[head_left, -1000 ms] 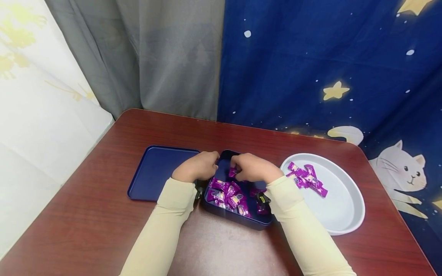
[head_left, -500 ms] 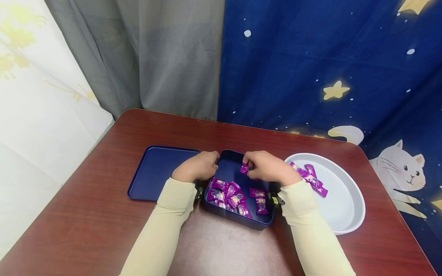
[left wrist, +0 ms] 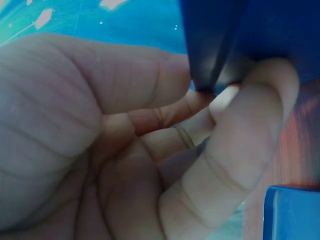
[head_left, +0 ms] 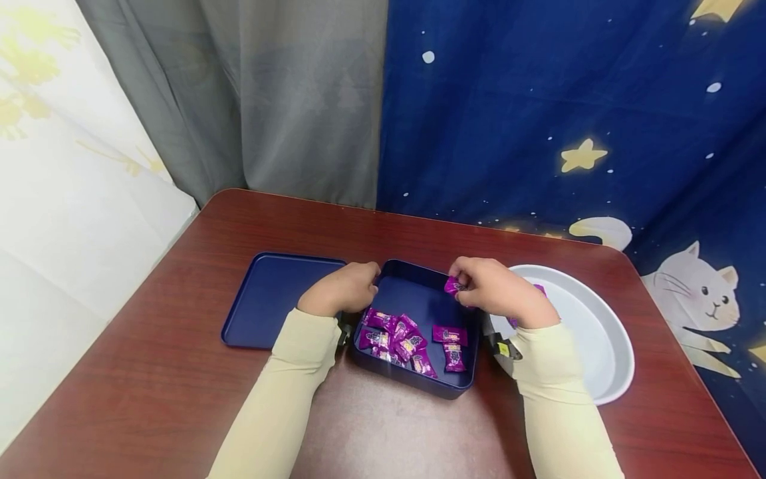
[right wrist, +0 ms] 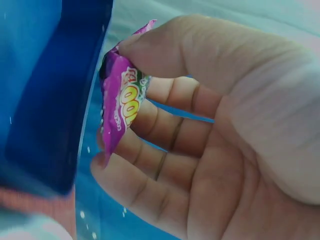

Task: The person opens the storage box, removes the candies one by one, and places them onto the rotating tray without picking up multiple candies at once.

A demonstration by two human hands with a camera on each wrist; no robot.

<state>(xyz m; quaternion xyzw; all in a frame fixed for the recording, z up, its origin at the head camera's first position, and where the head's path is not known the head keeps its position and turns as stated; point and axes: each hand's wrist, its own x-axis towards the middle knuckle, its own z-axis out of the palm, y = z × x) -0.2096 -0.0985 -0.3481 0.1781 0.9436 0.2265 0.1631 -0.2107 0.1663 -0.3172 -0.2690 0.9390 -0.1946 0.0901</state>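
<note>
A dark blue rectangular box (head_left: 407,298) stands on the table, with several purple wrapped candies (head_left: 397,338) heaped in its near left part and two more near its right wall. My left hand (head_left: 343,287) grips the left wall; in the left wrist view its thumb and fingers (left wrist: 250,135) pinch the box edge. Over the box's far right corner, my right hand (head_left: 499,287) pinches one purple candy (right wrist: 117,105) between thumb and fingers, just outside the wall in the right wrist view. My right hand and wrist hide most of the candies in the white dish (head_left: 589,319).
Left of the box lies a flat dark blue lid (head_left: 278,299), partly behind my left hand. The round white dish stands close to the box's right side. Brown tabletop (head_left: 383,426) shows in front. Curtains (head_left: 509,120) hang behind the table.
My right hand has lifted a candy from inside the box and carried it rightward to the far right corner. The left hand has stayed on the wall.
</note>
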